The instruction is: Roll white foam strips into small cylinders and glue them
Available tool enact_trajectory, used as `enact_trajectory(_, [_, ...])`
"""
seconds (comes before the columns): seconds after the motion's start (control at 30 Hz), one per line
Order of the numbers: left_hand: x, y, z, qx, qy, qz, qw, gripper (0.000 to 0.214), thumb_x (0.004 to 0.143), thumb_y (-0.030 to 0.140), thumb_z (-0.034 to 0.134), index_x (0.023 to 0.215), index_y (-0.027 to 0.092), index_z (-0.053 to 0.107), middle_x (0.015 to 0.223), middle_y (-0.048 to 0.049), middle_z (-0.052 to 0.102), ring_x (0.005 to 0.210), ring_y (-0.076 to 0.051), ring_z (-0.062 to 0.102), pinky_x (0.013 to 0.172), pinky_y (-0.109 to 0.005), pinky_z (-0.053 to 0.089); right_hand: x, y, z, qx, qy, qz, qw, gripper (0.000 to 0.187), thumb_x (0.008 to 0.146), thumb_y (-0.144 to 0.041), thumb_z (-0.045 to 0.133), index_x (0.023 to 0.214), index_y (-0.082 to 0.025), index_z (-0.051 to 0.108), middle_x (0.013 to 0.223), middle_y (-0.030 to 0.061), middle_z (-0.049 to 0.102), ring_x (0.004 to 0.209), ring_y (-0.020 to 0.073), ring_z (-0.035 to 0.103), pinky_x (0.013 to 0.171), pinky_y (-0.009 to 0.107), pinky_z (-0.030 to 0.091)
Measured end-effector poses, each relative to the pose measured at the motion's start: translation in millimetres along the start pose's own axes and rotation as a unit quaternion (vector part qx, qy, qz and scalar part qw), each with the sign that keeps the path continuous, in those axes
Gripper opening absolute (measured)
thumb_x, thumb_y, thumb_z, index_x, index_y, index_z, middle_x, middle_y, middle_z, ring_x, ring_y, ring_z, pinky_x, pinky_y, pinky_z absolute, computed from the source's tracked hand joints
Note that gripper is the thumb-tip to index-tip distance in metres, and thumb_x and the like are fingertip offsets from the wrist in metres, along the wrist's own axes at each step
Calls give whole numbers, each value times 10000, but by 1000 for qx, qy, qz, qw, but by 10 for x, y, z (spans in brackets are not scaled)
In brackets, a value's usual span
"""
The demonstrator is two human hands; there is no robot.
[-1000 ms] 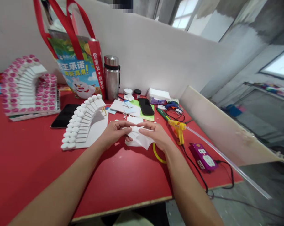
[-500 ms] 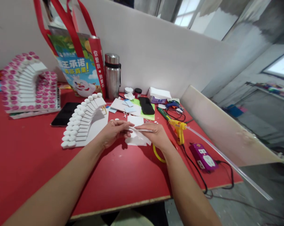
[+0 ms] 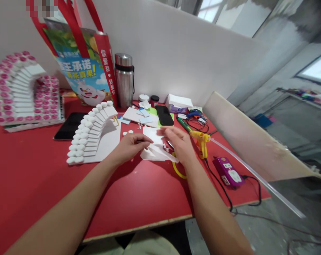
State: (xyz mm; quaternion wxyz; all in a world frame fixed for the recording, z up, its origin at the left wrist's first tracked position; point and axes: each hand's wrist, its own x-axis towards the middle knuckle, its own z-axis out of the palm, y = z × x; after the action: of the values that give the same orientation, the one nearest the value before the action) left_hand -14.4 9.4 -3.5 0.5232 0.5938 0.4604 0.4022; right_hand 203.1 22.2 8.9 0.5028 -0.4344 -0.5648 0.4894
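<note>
My left hand (image 3: 130, 145) is closed, with thumb and fingers pinched on the left end of a small pile of white foam scraps (image 3: 155, 153) lying on the red table (image 3: 139, 198). My right hand (image 3: 178, 142) hovers just beyond the pile. Its curled fingertips are pinched at the edge of a white foam sheet (image 3: 151, 134). A white foam stair model (image 3: 93, 136) with round knobs stands just left of my left hand.
A yellow glue gun (image 3: 202, 142) with a long clear stick, a purple power strip (image 3: 227, 172) and a yellow loop (image 3: 176, 170) lie right of my right hand. Behind are a black phone (image 3: 69, 126), steel flask (image 3: 124, 81), red bag (image 3: 83, 71), pink-dotted model (image 3: 24, 92) and leaning board (image 3: 251, 141).
My right hand has lifted off the scrap pile and moved farther away, toward the white sheet. My left hand keeps its pinch on the pile. The view has shifted slightly right.
</note>
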Motion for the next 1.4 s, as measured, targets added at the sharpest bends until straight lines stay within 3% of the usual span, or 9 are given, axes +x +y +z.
enact_trajectory(0.1, [-21,33,87,-26,-7,50,998,223,835,361,732,928,158,736,802,-40,709,637,-136,602,592,-260,455,-47,36,167,8,-95,111,989,497,803,-565,822,1144,-222,710,855,34,776,744,187,728,697,311,569])
enact_trajectory(0.23, [-24,54,107,-37,-7,54,998,226,828,357,753,907,150,708,772,-20,683,589,-115,576,570,-251,444,-87,23,233,9,-156,138,978,474,833,-645,760,850,-177,683,589,-26,630,437,82,488,452,224,369])
enact_trajectory(0.33, [-37,74,107,-70,-3,39,997,262,820,379,770,925,143,728,677,4,637,539,-102,533,531,-237,412,-100,-12,210,0,-139,140,980,511,811,-643,780,690,-181,598,509,-50,548,391,51,389,406,209,251])
enact_trajectory(0.63, [-71,84,108,-18,11,64,998,262,888,389,720,929,135,770,565,7,604,530,-117,532,546,-243,404,-113,-39,216,-40,-109,137,984,551,763,-676,792,617,-189,580,451,-44,531,357,52,341,374,216,205])
enact_trajectory(0.83, [-73,99,124,3,10,57,998,221,914,354,662,883,151,743,516,19,581,491,-120,506,536,-249,393,-113,-56,189,-102,-123,106,981,560,796,-672,749,574,-177,610,437,-27,536,371,58,352,390,224,229])
enact_trajectory(1.0, [-72,93,146,47,12,70,996,245,937,337,614,780,168,695,507,18,571,522,-130,533,584,-254,421,-120,-66,193,-108,-137,121,977,533,776,-645,777,578,-174,626,436,-23,549,363,64,370,384,226,245])
enact_trajectory(1.23, [-49,22,178,-27,5,31,999,271,937,410,619,861,169,717,549,14,587,496,-113,477,530,-251,366,-122,-82,185,-77,-117,142,980,492,776,-607,779,585,-185,612,440,-27,557,341,57,348,355,219,211])
enact_trajectory(1.4, [-44,17,182,-6,25,34,999,215,889,369,679,794,176,684,541,19,572,498,-114,481,520,-247,362,-120,-23,215,-109,-109,119,981,502,781,-617,774,577,-188,614,445,-14,574,345,69,372,362,226,237])
